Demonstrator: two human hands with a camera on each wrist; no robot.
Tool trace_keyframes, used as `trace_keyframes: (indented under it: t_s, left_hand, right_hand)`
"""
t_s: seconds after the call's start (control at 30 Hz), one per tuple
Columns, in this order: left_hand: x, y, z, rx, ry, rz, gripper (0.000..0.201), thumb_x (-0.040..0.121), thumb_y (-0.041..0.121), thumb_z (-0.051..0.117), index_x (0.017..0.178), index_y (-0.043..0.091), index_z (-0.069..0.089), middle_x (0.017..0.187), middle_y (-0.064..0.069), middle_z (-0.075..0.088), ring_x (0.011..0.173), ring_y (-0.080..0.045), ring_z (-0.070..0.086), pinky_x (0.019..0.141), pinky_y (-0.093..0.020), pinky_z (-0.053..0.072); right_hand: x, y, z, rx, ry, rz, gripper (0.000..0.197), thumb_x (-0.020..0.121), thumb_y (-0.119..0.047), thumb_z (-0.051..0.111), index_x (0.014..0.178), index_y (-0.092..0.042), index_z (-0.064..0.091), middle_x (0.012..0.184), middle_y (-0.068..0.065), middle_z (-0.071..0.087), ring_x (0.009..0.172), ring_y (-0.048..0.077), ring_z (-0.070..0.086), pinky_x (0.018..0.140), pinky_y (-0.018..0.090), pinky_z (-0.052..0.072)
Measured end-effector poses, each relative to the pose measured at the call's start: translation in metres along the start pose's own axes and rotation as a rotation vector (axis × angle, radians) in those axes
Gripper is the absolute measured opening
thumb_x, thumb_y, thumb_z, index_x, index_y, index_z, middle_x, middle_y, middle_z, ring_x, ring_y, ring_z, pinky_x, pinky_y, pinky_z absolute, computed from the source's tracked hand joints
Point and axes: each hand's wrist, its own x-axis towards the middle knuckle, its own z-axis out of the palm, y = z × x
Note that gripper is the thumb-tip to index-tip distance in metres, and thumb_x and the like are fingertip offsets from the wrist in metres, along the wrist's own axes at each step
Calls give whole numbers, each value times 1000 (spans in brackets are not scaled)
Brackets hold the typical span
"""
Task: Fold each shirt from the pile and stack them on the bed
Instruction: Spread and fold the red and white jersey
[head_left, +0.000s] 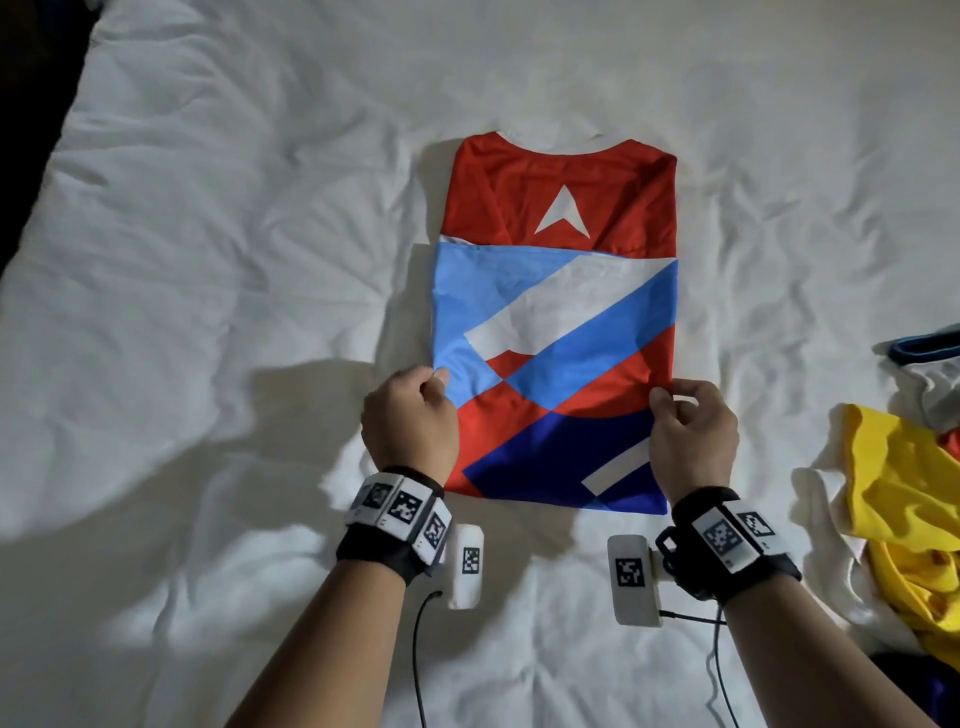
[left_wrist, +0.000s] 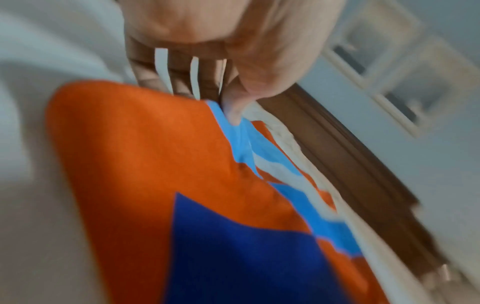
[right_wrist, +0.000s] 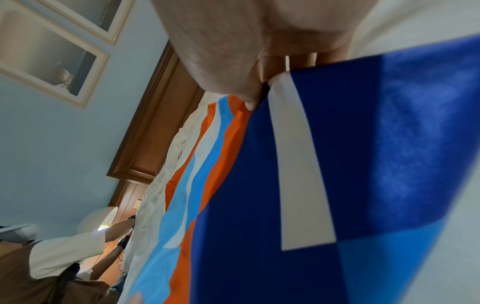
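While the red, blue and white shirt (head_left: 558, 322) lies flat near the middle of the white bed (head_left: 208, 260), both hands grip its side edges at about the same height, roughly a third of the way up from the near hem. The left hand (head_left: 410, 415) pinches the shirt's left edge between thumb and curled fingers, at the seam where light blue meets red; the left wrist view, though blurred, shows the thumb (left_wrist: 233, 111) pressed onto light blue cloth with the fingers (left_wrist: 182, 82) tucked under the edge. The right hand (head_left: 693, 426) pinches the right edge in the same manner, where red gives way to dark blue; in the right wrist view its thumb (right_wrist: 249, 98) bears on the cloth beside a white stripe. The shirt is already narrowed to a tall rectangle, collar end away from the person, with a white triangle printed on the red upper panel. The sides appear folded in, but the pictures do not show how. Each wrist carries a black strap (head_left: 395, 551) with white marker tiles, and a cable trails from each toward the person. At the right edge of the bed, well apart from the shirt, lies a pile of unfolded garments (head_left: 914, 499), with a yellow one uppermost. A brown headboard (right_wrist: 153, 127) and framed pictures (right_wrist: 52, 53) on a pale blue wall appear in the wrist views.
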Motion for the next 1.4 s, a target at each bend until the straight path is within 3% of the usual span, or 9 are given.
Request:
trace_keyframes:
  t_s: [0.07,0.13,0.27,0.4,0.5,0.7,0.9,1.1,1.4]
  left_hand:
    - [7,-8,4,-121,-47,-160,43,89,15,68,55,8,43,47,-5,34,53,-27,32,56,-36,35]
    - [13,-13,6,-120,-76,-220,29,89,14,65,65,3,54,53,-6,47,61,-35,47,62,-39,44]
    - [11,-4,9,212,-142,-141,15,96,17,56,110,15,61,106,-15,70,106,-40,59,85,-45,44]
    - [-6,2,18,481,-22,326,53,92,18,56,144,9,48,143,-23,48,131,-44,44,96,-57,40]
    - [-20,2,43,543,-249,676,60,99,22,46,156,10,34,165,-22,23,153,-41,19,118,-61,25]
    - [5,-26,54,605,-301,593,62,105,47,25,163,25,20,171,-12,11,157,-34,10,124,-57,10]
    - [19,-34,39,577,-150,362,65,104,39,28,162,11,21,170,-18,10,157,-36,6,122,-63,10]
    - [-31,-26,46,522,-311,718,67,104,42,34,164,19,16,171,-15,5,158,-33,4,124,-61,10]
    - [-35,-65,2,539,-254,536,72,101,44,39,160,7,25,169,-22,10,157,-39,4,123,-64,8]
  right_hand:
    - [2,3,1,-6,11,-7,4,100,-18,60,103,-17,63,66,-4,64,65,9,57,53,9,37]
    - [3,3,2,-26,17,-14,6,100,-17,60,104,-15,64,68,-4,65,67,12,58,54,9,37]
    - [0,-2,4,-87,61,-24,11,100,-18,60,111,-18,61,88,-6,65,91,25,64,70,19,41]
    - [-17,-10,23,-422,195,-383,52,94,-23,56,143,-14,46,150,13,44,135,36,40,109,46,28]
    - [-32,-8,54,-725,-146,-730,62,103,-36,37,159,-14,26,169,13,14,156,33,9,124,50,8]
    - [2,27,52,-889,-252,-659,67,105,-57,17,164,-29,2,171,4,-7,157,28,-7,126,48,-4]
    - [20,39,24,-891,-123,-517,70,104,-49,17,163,-12,12,171,8,1,158,26,-2,126,52,0]
    - [-29,41,28,-825,-241,-709,67,105,-44,22,163,-14,9,171,11,-1,157,30,-6,126,50,-1]
    - [-52,56,-6,-886,-222,-680,78,100,-47,34,160,0,18,169,17,6,157,34,-3,126,52,-1]
